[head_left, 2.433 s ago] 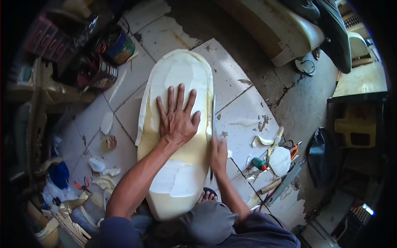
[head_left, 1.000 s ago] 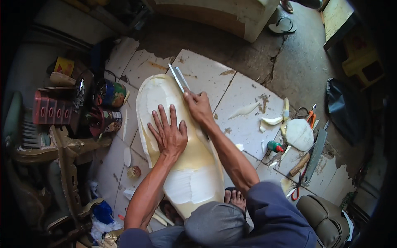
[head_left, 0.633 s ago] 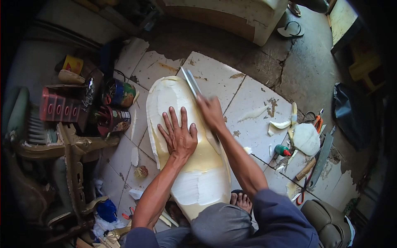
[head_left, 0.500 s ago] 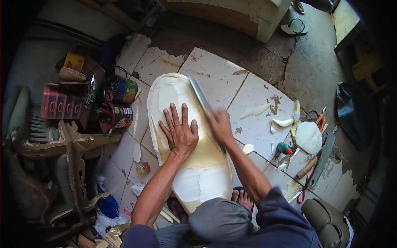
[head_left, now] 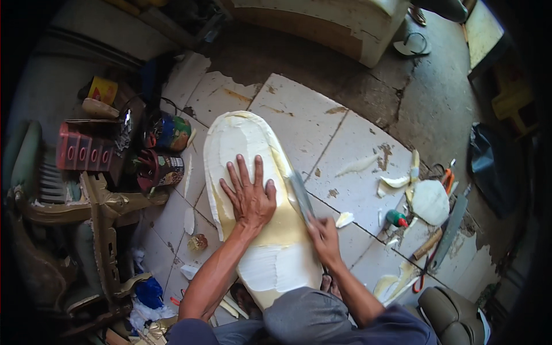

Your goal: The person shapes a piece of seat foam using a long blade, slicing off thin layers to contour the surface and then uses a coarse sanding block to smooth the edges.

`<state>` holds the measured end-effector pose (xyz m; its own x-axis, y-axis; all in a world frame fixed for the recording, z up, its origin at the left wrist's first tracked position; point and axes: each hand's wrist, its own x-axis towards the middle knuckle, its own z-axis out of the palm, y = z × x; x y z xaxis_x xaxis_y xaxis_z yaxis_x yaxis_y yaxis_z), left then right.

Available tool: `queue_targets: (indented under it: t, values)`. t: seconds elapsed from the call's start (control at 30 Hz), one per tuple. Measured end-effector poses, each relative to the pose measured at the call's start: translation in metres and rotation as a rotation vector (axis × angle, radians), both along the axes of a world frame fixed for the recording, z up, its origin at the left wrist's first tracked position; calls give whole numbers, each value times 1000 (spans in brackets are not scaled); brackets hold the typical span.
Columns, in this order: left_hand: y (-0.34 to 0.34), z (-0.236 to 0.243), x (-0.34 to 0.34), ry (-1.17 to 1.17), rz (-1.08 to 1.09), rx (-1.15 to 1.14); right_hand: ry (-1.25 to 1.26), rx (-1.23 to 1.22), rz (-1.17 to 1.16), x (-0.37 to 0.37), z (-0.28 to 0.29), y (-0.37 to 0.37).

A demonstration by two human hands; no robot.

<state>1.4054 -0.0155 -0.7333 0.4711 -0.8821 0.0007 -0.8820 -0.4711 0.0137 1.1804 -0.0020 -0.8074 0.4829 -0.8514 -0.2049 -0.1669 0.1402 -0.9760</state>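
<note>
An elongated cream foam pad (head_left: 276, 267) with whitish uneven patches and a raised rim runs between my legs across the tiles. My left hand (head_left: 248, 201) lies flat on its upper half, fingers spread. At the pad's right edge my right hand (head_left: 324, 236) is closed round the near end of a long, straight metal blade (head_left: 301, 190), slightly blurred, which slants up and left along that edge. My toes show beside the pad's lower right.
Left: chair frame (head_left: 103, 241), pink drawer box (head_left: 85, 154), tins (head_left: 171, 134). Right: foam offcuts (head_left: 394, 183), green bottle (head_left: 397, 217), orange-handled pliers (head_left: 447, 179), metal bar (head_left: 448, 230), black bag (head_left: 487, 161). Top: large upholstered piece (head_left: 322, 23), sandal (head_left: 411, 45), another person's foot (head_left: 417, 15).
My right hand and the blade have slid from the pad's top right down along its right edge toward me. My left hand stays pressed flat on the pad.
</note>
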Motion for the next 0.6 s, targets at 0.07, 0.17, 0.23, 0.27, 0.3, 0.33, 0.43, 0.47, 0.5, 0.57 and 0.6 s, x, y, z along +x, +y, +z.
queue_targets:
  t: [0.07, 0.17, 0.23, 0.27, 0.3, 0.33, 0.43, 0.47, 0.5, 0.57, 0.6]
  values:
    - [-3, 0, 1, 13, -3, 11, 39, -86, 14, 30, 9, -32]
    - [-16, -6, -9, 13, -51, 6, 2, -10, -73, 106, 9, -138]
    - [-29, -9, -21, 67, -77, 11, -7, -64, -108, 124, 10, -191]
    - [-23, -4, -16, 72, -75, 7, -1, -119, -91, 128, 17, -187]
    - [-15, 0, -4, 57, -38, -7, 40, -113, -23, 118, 22, -150]
    - [-2, 2, 5, 29, -2, 23, 79, -111, 38, 84, 18, -92]
    - [0, -5, 2, -51, -8, 25, -25, -111, -13, 16, -4, -21]
    - [1, -6, 3, -57, -5, 21, -40, -84, -31, 32, 4, -34]
    - [9, -3, -1, -30, -6, 42, -36, -45, -43, 43, 15, -44]
    - [-17, -3, -10, 5, -34, 16, -34, 36, -105, 91, 17, -121]
    - [-25, -8, -19, 20, -56, 8, -18, 27, -126, 102, 17, -158]
